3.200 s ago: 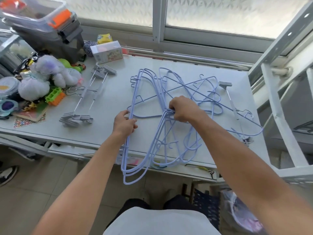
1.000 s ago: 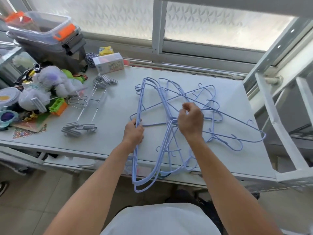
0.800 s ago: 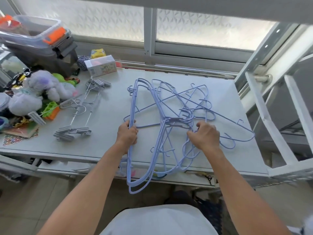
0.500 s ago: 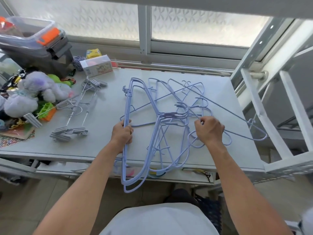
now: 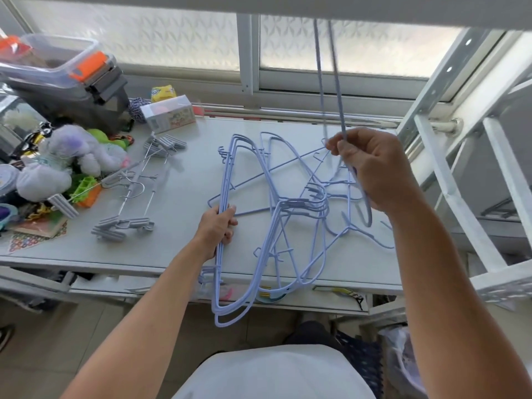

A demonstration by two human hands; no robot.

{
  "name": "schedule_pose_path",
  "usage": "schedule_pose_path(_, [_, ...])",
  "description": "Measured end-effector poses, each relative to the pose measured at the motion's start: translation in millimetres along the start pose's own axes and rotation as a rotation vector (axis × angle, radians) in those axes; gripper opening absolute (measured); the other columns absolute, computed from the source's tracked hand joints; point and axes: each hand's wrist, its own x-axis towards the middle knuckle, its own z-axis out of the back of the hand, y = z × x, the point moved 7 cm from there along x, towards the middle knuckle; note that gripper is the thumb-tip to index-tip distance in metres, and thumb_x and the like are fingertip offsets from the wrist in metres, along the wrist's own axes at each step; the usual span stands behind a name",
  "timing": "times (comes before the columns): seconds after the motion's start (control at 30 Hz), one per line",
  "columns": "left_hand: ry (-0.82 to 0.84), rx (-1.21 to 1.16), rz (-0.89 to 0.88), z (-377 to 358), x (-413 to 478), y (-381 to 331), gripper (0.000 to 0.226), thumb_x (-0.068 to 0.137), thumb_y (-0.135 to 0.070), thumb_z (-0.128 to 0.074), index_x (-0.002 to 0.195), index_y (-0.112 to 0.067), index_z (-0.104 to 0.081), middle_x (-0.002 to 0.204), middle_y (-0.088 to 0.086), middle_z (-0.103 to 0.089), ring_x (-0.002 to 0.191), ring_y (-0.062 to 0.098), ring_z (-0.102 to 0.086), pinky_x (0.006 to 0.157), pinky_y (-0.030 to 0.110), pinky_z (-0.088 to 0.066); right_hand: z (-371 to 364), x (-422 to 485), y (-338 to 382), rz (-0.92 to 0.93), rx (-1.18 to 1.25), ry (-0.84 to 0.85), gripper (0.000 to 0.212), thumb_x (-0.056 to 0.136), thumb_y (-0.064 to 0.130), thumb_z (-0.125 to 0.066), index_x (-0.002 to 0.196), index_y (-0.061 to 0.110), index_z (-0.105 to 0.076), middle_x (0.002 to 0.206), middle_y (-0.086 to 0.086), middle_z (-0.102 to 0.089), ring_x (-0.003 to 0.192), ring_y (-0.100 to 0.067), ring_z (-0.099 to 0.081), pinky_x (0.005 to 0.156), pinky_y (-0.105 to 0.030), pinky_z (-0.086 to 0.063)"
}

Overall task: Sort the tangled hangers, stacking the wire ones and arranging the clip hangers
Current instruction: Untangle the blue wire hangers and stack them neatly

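Note:
A pile of light blue wire hangers [image 5: 290, 208] lies on the white table [image 5: 178, 249], some nested together and hanging over the front edge, others tangled at the right. My left hand [image 5: 216, 226] grips the long side of the nested stack at its left. My right hand [image 5: 371, 171] is raised above the tangle and holds one blue wire hanger [image 5: 331, 82] lifted up, its wires reaching toward the top of the view. Grey clip hangers [image 5: 135, 194] lie together on the table to the left of the pile.
Plush toys [image 5: 66, 159], a small box [image 5: 169, 116], a clear bin with orange latches [image 5: 57, 67] and other clutter fill the left end. A window runs behind the table. A white metal frame [image 5: 449, 180] stands close at the right.
My right hand has closed on one wire hanger at the tangle's right and lifted it up off the table. My left hand has kept its grip on the nested stack.

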Motion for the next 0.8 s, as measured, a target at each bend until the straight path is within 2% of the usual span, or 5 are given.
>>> schedule_pose_path(0.13, [0.010, -0.047, 0.046, 0, 0, 1, 0.018, 0.098, -0.033, -0.052, 0.092, -0.016, -0.050, 0.075, 0.009, -0.051, 0.041, 0.013, -0.036, 0.038, 0.019, -0.028, -26, 3, -14, -0.168, 0.451, 0.093, 0.025, 0.096, -0.006, -0.046, 0.090, 0.008, -0.065, 0.083, -0.007, -0.073, 0.109, -0.027, -0.067, 0.098, -0.038, -0.052])
schedule_pose_path(0.43, [0.014, -0.113, 0.093, 1, -4, 0, 0.027, 0.099, -0.043, -0.044, 0.095, -0.016, -0.049, 0.076, 0.009, -0.054, 0.046, 0.015, -0.038, 0.040, 0.021, -0.029, -14, 2, -55, -0.259, 0.819, -0.085, 0.024, 0.098, -0.004, -0.039, 0.091, 0.006, -0.060, 0.085, -0.008, -0.073, 0.112, -0.028, -0.066, 0.100, -0.040, -0.050])
schedule_pose_path(0.53, [0.010, -0.112, 0.099, 1, -3, 2, 0.027, 0.099, -0.042, -0.046, 0.098, -0.016, -0.050, 0.077, 0.010, -0.054, 0.046, 0.016, -0.039, 0.039, 0.020, -0.029, -10, 2, -71, -0.253, 0.949, -0.127, 0.024, 0.099, -0.003, -0.039, 0.092, 0.007, -0.060, 0.095, -0.009, -0.074, 0.119, -0.029, -0.061, 0.101, -0.040, -0.049])
schedule_pose_path(0.67, [0.010, -0.098, 0.103, 1, -3, 2, 0.028, 0.099, -0.042, -0.045, 0.102, -0.015, -0.050, 0.078, 0.010, -0.055, 0.047, 0.016, -0.040, 0.040, 0.021, -0.030, -25, 4, -90, -0.203, 0.869, -0.093, 0.027, 0.096, -0.005, -0.046, 0.087, 0.010, -0.066, 0.098, -0.008, -0.072, 0.110, -0.024, -0.064, 0.093, -0.033, -0.054])
schedule_pose_path(0.8, [0.022, -0.120, 0.123, 2, -4, 3, 0.030, 0.099, -0.046, -0.044, 0.101, -0.016, -0.049, 0.078, 0.010, -0.056, 0.046, 0.016, -0.041, 0.041, 0.021, -0.031, -39, 14, -109, -0.059, 0.456, -0.079, 0.038, 0.091, -0.011, -0.053, 0.083, 0.020, -0.074, 0.098, 0.003, -0.072, 0.097, -0.009, -0.066, 0.085, -0.025, -0.052])
